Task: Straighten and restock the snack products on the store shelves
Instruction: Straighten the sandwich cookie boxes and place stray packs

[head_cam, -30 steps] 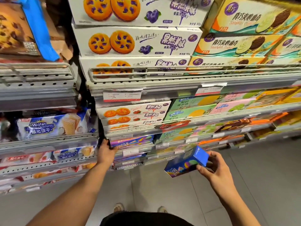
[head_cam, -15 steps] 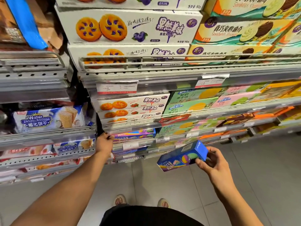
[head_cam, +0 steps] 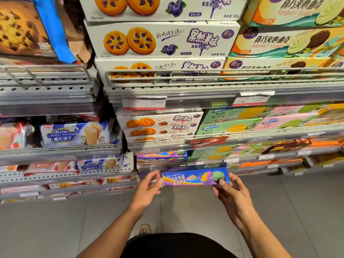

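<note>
From the head view, you hold the blue macaron biscuit box [head_cam: 195, 177] level in front of the low shelf [head_cam: 167, 167], not yet on it. Your right hand [head_cam: 230, 192] pinches its right end, thumb on the front face; your left hand [head_cam: 147, 189] has loosely spread fingers touching its left end. Matching boxes [head_cam: 162, 157] already lie stacked just above and behind. The blueberry biscuit boxes [head_cam: 162, 40] higher up look tidy. By my reading, this box remains to be shelved, and the lowest rows are too blurred to judge.
</note>
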Action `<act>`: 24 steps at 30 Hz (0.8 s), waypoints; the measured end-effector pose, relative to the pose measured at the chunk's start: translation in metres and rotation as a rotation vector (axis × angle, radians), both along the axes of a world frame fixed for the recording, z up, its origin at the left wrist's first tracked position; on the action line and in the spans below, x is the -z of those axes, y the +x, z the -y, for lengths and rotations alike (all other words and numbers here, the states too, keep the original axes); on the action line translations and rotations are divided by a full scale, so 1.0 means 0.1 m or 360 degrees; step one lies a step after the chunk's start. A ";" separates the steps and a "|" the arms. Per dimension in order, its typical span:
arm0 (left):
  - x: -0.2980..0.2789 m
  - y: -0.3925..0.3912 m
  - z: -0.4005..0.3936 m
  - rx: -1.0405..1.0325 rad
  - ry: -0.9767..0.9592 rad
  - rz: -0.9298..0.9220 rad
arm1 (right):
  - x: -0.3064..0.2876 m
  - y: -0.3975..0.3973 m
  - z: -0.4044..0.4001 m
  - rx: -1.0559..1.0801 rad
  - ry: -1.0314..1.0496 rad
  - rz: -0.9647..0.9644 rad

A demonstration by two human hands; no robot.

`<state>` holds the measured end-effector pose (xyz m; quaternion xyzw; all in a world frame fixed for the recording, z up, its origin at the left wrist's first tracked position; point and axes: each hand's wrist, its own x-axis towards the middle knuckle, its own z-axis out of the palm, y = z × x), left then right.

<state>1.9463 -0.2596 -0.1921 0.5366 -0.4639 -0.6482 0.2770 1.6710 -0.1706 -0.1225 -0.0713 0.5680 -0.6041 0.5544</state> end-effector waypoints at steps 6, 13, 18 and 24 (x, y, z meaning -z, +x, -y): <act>-0.04 0.19 0.13 0.0041 -0.0031 -0.0001 | 0.04 0.11 0.18 -0.0102 -0.0044 0.0289; 0.02 0.69 0.35 0.0244 -0.0124 0.0280 | -0.03 0.11 0.40 -0.0629 0.0073 -0.0951; 0.10 0.96 0.32 0.0053 -0.0322 0.0425 | -0.13 -0.24 0.56 -0.0421 0.0073 -0.2069; 0.17 1.27 0.37 -0.0130 -0.0395 0.0414 | -0.18 -0.42 0.86 -0.0560 0.0086 -0.2615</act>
